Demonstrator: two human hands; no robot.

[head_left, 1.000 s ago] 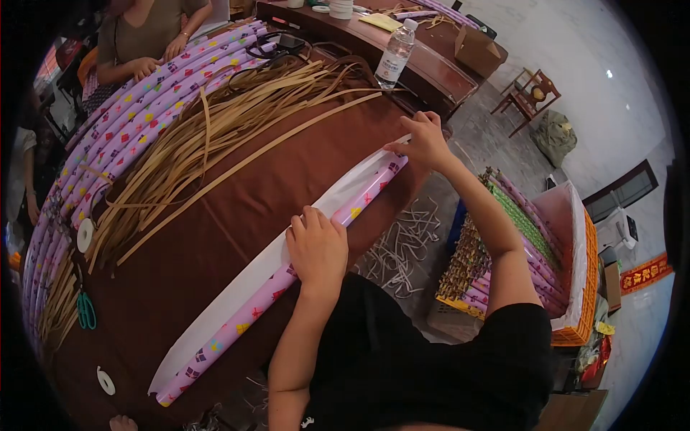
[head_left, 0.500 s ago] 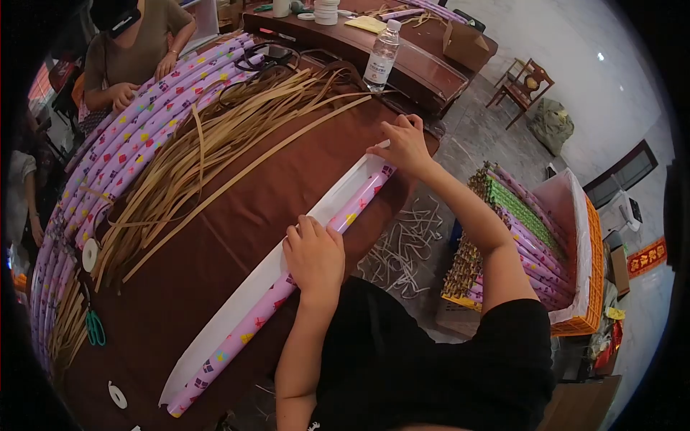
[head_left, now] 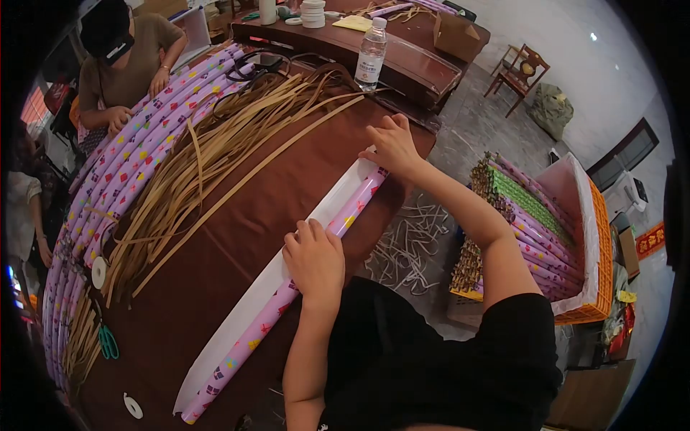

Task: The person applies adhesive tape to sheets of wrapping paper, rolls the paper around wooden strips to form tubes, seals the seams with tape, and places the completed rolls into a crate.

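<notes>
A long roll of pink-purple wrapping paper [head_left: 263,327] with a colourful pattern lies slantwise before me on the brown-covered table. Its white underside [head_left: 241,321] shows as a strip along the far side. My left hand [head_left: 314,258] rests over the middle of the roll, fingers bent and closed on the paper. At the roll's far right end, my right hand [head_left: 395,147] pinches the white paper's edge between curled fingers. My fingertips partly hide the contact there.
Tan strips [head_left: 208,158] and long patterned tubes [head_left: 154,118] lie across the table, near a water bottle [head_left: 371,56], green-handled scissors [head_left: 108,342] and white tape rolls [head_left: 133,406]. A co-worker [head_left: 126,65] sits opposite. An orange crate [head_left: 600,251] holds tubes at right; white scraps [head_left: 410,241] litter the floor.
The camera view has turned slightly, shifting the table's contents. Both hands stay at nearly the same places on the paper, with the right fingers a little more curled.
</notes>
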